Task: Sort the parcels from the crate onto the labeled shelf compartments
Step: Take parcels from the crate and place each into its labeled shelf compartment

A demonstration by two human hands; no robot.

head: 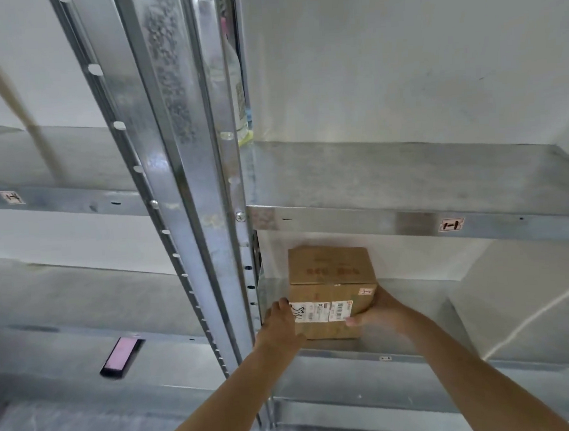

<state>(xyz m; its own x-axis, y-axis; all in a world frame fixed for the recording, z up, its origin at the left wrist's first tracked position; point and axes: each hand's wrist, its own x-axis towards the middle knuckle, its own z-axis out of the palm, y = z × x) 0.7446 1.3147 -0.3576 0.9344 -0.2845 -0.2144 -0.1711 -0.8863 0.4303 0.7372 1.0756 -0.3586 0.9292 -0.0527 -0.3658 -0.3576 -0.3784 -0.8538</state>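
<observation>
The left hand (280, 322) and right hand (380, 311) clasp opposite sides of a cardboard parcel (330, 275) at the front-left of a shelf compartment (414, 297). Pushing it back squarely, clear of the upright post (244, 284), looks wisest.

The single head-worn wide-angle camera is facing forward and slightly downward, sitting close to the metal shelving (409, 214) and looking into its lower right compartment (424, 286).
</observation>
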